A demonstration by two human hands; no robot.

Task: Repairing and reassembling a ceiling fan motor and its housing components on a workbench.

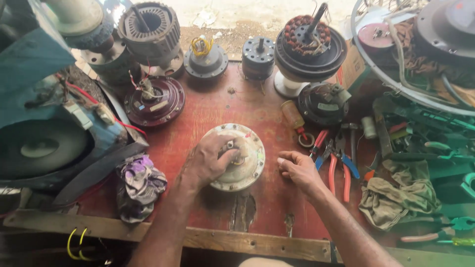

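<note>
Matt cream metal motor housing [241, 158] on worn red-painted wooden bench [213, 106]

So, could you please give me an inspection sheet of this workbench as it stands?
Surface: red wooden bench, worn, paint chipped near the front edge.
Job's things: round cream motor housing at centre.
Clutter: pliers, rags, several fan motors along the back.
Hands: left hand on the housing; right hand resting beside it, empty.
Cables: yellow wires at the front left.
Surroundings: sandy ground beyond the bench.

Soft daylight from above, overexposed ground at top, edges bowed
</note>
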